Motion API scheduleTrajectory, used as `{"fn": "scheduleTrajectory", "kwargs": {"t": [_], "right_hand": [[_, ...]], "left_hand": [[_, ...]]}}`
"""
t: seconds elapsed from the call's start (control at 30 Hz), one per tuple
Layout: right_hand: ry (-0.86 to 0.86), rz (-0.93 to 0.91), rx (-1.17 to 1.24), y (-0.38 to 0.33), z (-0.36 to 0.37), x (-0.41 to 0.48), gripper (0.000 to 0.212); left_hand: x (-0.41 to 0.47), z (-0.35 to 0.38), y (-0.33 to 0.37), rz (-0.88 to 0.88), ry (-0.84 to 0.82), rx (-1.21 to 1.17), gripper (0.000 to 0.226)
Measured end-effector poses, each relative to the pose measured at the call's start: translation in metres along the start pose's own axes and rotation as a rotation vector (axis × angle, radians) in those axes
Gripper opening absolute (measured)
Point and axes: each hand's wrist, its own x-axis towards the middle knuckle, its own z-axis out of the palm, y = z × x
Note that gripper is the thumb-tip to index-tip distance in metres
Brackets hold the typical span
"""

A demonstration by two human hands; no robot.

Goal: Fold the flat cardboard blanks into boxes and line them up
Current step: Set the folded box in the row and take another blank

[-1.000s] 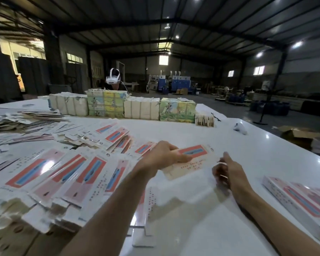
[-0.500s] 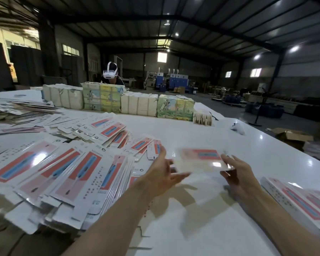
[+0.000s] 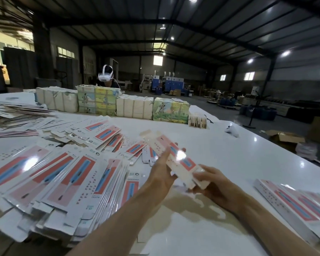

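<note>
You have lifted one blank point(image 3: 174, 154) off the tabletop point(image 3: 229, 154); it now hangs above it, angled away from you. Your left hand point(image 3: 161, 172) grips its middle, and your right hand point(image 3: 212, 187) curls round the near end. Folding can likely begin.

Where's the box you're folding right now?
In the head view, the box is up off the white table, right of centre: the left hand grips its side, the right hand its near end, flat blanks piled to its left.
</note>
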Motion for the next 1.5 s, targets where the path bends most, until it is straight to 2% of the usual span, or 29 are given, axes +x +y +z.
{"fn": "scheduleTrajectory", "kwargs": {"t": [0.07,0.13,0.2,0.27,0.33,0.4,0.47,0.6,0.8,0.87,0.93,1.1,1.23,1.3,1.4,1.5], "right_hand": [[-0.079,-0.003,-0.126,0.001,0.007,0.0,0.046],[0.044,-0.041,-0.221,-0.001,0.018,-0.001,0.059],[0.228,-0.17,-0.389,0.0,0.022,-0.001,0.063],[0.385,-0.327,-0.57,0.001,0.021,0.001,0.047],[0.509,-0.424,-0.773,0.0,0.019,0.003,0.025],[0.548,-0.449,-0.917,-0.003,0.018,0.005,0.025],[0.541,-0.446,-0.938,-0.004,0.018,0.006,0.034],[0.498,-0.399,-0.948,-0.001,0.015,0.009,0.032],[0.587,-0.386,-0.927,-0.007,0.011,0.008,0.021],[0.568,-0.41,-0.962,-0.008,0.011,0.007,0.017],[0.546,-0.419,-0.923,-0.011,0.011,0.007,0.013],[0.552,-0.286,-0.526,-0.016,0.009,0.006,0.019],[0.339,-0.303,-0.148,-0.019,0.006,0.001,0.04],[0.3,-0.319,-0.111,-0.02,0.01,0.0,0.04],[0.37,-0.312,-0.07,-0.018,0.018,0.003,0.034],[0.377,-0.251,-0.067,-0.014,0.024,0.006,0.055]], "left_hand": [[-0.001,-0.005,0.005,0.005,-0.009,-0.139,0.048],[-0.001,-0.008,0.009,-0.061,0.024,-0.258,0.046],[0.0,-0.007,0.01,-0.176,0.089,-0.25,0.044],[-0.001,-0.004,0.008,-0.292,0.08,-0.143,0.057],[-0.003,-0.003,0.004,-0.382,-0.004,-0.04,0.074],[-0.005,-0.002,-0.001,-0.409,-0.083,0.06,0.077],[-0.006,0.0,-0.004,-0.401,-0.122,0.16,0.07],[-0.009,0.003,-0.009,-0.311,-0.067,0.335,0.051],[-0.016,0.005,-0.002,-0.412,-0.205,0.278,0.061],[-0.017,0.006,-0.002,-0.412,-0.177,0.287,0.06],[-0.016,0.005,-0.002,-0.385,-0.133,0.333,0.06],[-0.017,0.01,-0.002,-0.392,-0.202,0.336,0.072],[-0.016,0.013,-0.007,-0.398,-0.19,0.361,0.073],[-0.014,0.014,-0.009,-0.408,-0.168,0.343,0.071],[-0.012,0.011,-0.008,-0.435,-0.158,0.209,0.066],[-0.011,0.013,-0.004,-0.477,-0.155,-0.013,0.06]]}}
